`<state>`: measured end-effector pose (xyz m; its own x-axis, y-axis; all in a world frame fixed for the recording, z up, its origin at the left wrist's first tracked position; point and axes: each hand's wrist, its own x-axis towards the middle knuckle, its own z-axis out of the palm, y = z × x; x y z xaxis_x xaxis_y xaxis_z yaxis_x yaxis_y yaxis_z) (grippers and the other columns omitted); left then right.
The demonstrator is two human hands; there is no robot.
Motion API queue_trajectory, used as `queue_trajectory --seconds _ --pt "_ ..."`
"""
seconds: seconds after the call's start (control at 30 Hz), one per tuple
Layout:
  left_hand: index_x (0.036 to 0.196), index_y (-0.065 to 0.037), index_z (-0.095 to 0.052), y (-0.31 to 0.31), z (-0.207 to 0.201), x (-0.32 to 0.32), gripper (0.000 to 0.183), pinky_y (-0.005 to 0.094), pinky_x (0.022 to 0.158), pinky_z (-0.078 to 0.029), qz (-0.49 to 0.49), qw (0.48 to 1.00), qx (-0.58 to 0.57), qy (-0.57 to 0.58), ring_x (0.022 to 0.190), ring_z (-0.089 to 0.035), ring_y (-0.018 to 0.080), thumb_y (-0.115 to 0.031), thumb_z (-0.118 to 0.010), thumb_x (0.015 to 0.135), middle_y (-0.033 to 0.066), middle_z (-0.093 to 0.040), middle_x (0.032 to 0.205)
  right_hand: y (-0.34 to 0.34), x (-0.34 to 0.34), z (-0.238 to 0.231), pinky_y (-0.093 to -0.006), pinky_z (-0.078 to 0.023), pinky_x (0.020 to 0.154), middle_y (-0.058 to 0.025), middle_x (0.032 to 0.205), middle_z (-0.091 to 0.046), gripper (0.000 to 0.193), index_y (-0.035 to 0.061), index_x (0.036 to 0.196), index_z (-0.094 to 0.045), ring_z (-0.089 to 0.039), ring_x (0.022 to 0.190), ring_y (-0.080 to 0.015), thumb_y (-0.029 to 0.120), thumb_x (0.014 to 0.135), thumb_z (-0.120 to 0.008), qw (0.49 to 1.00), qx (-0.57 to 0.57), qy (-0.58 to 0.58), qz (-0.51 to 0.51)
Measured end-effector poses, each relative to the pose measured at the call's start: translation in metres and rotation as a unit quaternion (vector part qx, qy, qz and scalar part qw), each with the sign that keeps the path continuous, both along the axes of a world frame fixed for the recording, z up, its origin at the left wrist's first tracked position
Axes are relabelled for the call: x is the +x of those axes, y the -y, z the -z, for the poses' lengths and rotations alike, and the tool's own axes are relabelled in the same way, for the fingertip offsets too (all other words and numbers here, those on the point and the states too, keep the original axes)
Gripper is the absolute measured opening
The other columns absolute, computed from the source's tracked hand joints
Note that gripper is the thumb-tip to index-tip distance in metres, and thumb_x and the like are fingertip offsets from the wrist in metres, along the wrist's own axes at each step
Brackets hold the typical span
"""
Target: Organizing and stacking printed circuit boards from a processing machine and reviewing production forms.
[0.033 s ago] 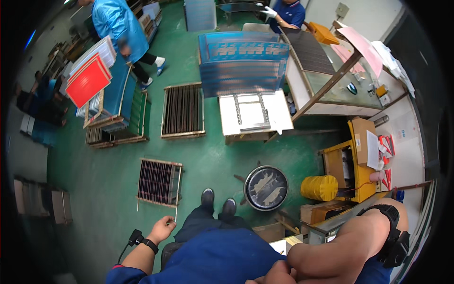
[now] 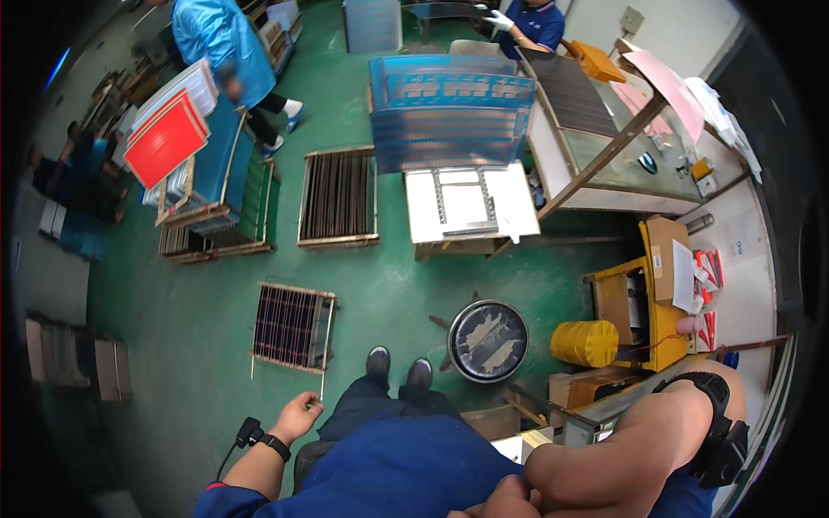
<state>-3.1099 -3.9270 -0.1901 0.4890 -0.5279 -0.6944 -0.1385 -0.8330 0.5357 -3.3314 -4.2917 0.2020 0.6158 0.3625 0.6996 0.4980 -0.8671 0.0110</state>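
The left hand (image 2: 295, 418) hangs beside the person's left leg, and just ahead of it on the floor stands a slatted rack (image 2: 291, 327). The 2 shoes (image 2: 398, 365) are to the hand's right, and a round stool (image 2: 487, 341) sits right of the shoes. Further right lies a tape roll (image 2: 585, 343), with a trolley (image 2: 641, 306) just beyond it. Well ahead of the hand, 2 more racks (image 2: 338, 198) sit side by side, a low table (image 2: 471, 207) to their right, and a glass-topped bench (image 2: 622, 155) right of that. The right hand (image 2: 501, 503) is folded in at the lower edge, near the body.
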Motion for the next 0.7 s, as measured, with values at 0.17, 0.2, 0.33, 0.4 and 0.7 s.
queue_trajectory --seconds 0.17,0.2,0.33,0.4,0.7 --pt "0.125 -0.002 -0.062 -0.004 -0.028 -0.029 0.037 0.0322 0.085 -0.053 -0.039 0.998 -0.052 0.006 0.092 -0.066 0.0185 -0.021 -0.068 0.094 0.0084 -0.07 0.107 -0.02 0.019 0.014 -0.0214 -0.04 0.05 -0.002 0.087 -0.052 0.013 0.0107 0.095 -0.057 -0.05 0.068 -0.0113 0.007 0.083 -0.06 0.997 0.052 -0.009 -0.055" --pt "0.126 -0.001 -0.061 -0.01 -0.033 -0.034 0.035 0.0301 0.087 -0.052 -0.057 0.995 -0.081 -0.007 0.095 -0.065 0.0154 -0.018 -0.067 0.096 0.0068 -0.07 0.109 -0.027 0.032 0.015 -0.0217 -0.04 0.051 -0.0018 0.087 -0.052 0.012 0.0101 0.095 -0.058 -0.051 0.069 -0.0118 0.007 0.083 -0.059 0.995 0.03 0.042 -0.087" --pt "0.128 -0.003 -0.061 -0.039 -0.047 -0.051 0.036 0.0312 0.088 -0.053 -0.164 0.973 -0.159 -0.035 0.096 -0.066 0.0177 -0.018 -0.066 0.096 0.0089 -0.07 0.11 -0.078 0.068 0.03 -0.0216 -0.04 0.051 -0.0018 0.085 -0.053 0.009 0.0099 0.092 -0.058 -0.052 0.07 -0.0116 0.006 0.083 -0.06 0.985 0.034 0.115 -0.121" --pt "0.128 -0.002 -0.061 -0.071 -0.045 -0.058 0.035 0.0312 0.09 -0.053 -0.212 0.962 -0.166 -0.039 0.098 -0.066 0.0174 -0.016 -0.065 0.096 0.0095 -0.07 0.111 -0.107 0.085 0.028 -0.0215 -0.039 0.051 -0.0016 0.083 -0.052 0.009 0.0093 0.089 -0.059 -0.051 0.068 -0.012 0.007 0.081 -0.063 0.982 0.05 0.098 -0.153" --pt "0.126 -0.003 -0.06 -0.324 0.026 -0.108 0.035 0.0338 0.088 -0.054 -0.397 0.906 -0.146 0.01 0.099 -0.068 0.0186 -0.019 -0.068 0.095 0.0125 -0.071 0.109 -0.28 0.188 0.013 -0.022 -0.037 0.051 -0.0029 0.082 -0.05 0.011 0.0078 0.09 -0.059 -0.047 0.063 -0.0125 0.01 0.081 -0.065 0.928 -0.04 -0.016 -0.37"
